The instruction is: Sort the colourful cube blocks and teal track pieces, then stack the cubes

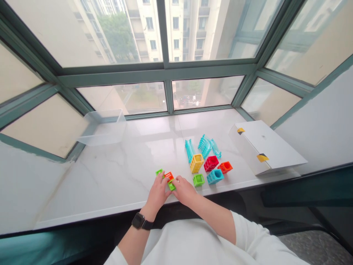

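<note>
Near the front edge of the sill, my left hand (157, 192) has its fingers curled against a small orange plastic block (169, 176). A green piece (159, 172) shows just beyond its fingertips. My right hand (184, 190) pinches a green block (171, 185) that touches the orange one. The fingers partly cover these pieces, so how they join cannot be seen. To the right stand a green block (198, 180), a yellow block tower (196, 163), a red block (211, 163), a blue block (215, 176) and an orange-red block (225, 167).
Translucent turquoise track pieces (205, 145) lie behind the blocks. A clear plastic bin (103, 139) is at the back left. On the right sits a white box (271, 143) with yellow-and-black tape. Window frames enclose the marble-patterned sill (116, 180).
</note>
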`<state>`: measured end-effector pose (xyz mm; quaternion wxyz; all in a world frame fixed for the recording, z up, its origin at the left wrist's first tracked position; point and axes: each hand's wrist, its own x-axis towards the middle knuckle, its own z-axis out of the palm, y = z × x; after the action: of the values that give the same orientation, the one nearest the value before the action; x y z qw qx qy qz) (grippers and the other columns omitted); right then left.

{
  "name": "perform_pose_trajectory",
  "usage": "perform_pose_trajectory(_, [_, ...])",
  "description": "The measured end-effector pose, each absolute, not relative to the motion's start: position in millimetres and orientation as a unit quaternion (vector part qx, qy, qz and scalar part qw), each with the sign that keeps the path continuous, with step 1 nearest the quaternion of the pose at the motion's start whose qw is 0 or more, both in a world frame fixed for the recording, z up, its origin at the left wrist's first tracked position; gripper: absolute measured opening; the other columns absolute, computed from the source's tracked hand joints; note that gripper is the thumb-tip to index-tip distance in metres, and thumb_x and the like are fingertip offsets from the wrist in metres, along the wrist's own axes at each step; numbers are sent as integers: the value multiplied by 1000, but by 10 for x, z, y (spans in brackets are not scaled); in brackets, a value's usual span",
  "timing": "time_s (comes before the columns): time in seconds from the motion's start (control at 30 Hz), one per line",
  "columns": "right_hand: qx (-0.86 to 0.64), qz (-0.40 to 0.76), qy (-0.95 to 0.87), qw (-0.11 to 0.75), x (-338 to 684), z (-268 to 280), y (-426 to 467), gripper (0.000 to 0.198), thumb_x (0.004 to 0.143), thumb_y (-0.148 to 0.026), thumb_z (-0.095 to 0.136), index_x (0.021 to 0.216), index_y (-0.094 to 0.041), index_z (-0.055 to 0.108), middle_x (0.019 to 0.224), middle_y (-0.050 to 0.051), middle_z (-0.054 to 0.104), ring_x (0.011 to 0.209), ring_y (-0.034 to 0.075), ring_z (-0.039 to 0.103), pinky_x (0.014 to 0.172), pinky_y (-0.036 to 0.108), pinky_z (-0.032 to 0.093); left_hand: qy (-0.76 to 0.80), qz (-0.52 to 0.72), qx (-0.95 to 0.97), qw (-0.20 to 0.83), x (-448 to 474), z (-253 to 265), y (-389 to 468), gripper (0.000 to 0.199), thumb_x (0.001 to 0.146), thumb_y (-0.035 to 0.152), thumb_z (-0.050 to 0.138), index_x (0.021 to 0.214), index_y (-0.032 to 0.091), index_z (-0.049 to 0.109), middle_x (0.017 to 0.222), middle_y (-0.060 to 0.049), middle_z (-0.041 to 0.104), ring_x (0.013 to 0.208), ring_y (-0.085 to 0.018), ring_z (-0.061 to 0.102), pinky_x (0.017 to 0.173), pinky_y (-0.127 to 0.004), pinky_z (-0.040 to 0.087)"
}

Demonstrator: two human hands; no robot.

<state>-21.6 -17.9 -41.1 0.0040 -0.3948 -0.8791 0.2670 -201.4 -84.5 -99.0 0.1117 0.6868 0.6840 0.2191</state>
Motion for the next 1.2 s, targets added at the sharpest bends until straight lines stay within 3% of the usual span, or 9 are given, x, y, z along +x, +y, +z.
perform_pose_trajectory(0.23, [-416,245,-874,-55,-201,-417,-136,21,96,-19,66,117,-20,64,111,10,73,104,27,70,84,32,49,686,242,673,131,-2043,-1030,-870,48,77,17,83,115,23,54,165,-17,40,153,-39,41,120,-63,43])
perform_pose_trajectory(0.37, [-415,248,-874,-42,-108,-270,-129,11,97,-23,66,108,-22,65,106,8,73,97,24,71,80,30,47,689,243,671,129,-2071,-996,-887,43,80,22,83,111,23,54,163,-19,42,152,-38,42,120,-62,43])
perform_pose_trajectory(0.5, [-420,290,-857,71,48,9,-102,5,96,-21,67,100,-23,64,99,4,72,90,20,68,78,28,46,685,253,673,121,-2089,-970,-906,36,85,23,78,114,23,57,162,-18,44,152,-37,43,117,-61,46])
perform_pose_trajectory(0.7, [-384,506,-718,285,370,361,-22,10,92,-29,70,93,-24,61,88,-1,69,84,18,68,81,31,54,676,242,690,90,-2073,-909,-927,15,95,27,65,108,21,62,159,-16,49,151,-38,44,117,-63,45])
perform_pose_trajectory(0.87, [-359,640,-578,356,554,495,-33,31,87,-46,78,94,-24,58,88,0,68,85,18,70,82,33,56,672,294,672,103,-1926,-538,-928,37,94,30,67,130,24,60,157,-16,51,151,-38,42,119,-66,42])
perform_pose_trajectory(1.0, [-346,676,-538,366,603,519,-62,38,86,-52,80,94,-24,56,86,0,69,85,19,72,82,35,59,619,406,641,203,-1690,62,-925,49,98,35,64,144,29,49,158,-13,50,148,-31,46,121,-58,41])
perform_pose_trajectory(1.2, [-332,672,-558,354,619,455,-124,34,91,-51,76,97,-24,57,89,1,70,85,19,70,84,37,59,548,500,598,304,-1392,617,-886,51,92,33,74,140,29,57,153,-14,54,142,-32,52,114,-50,49])
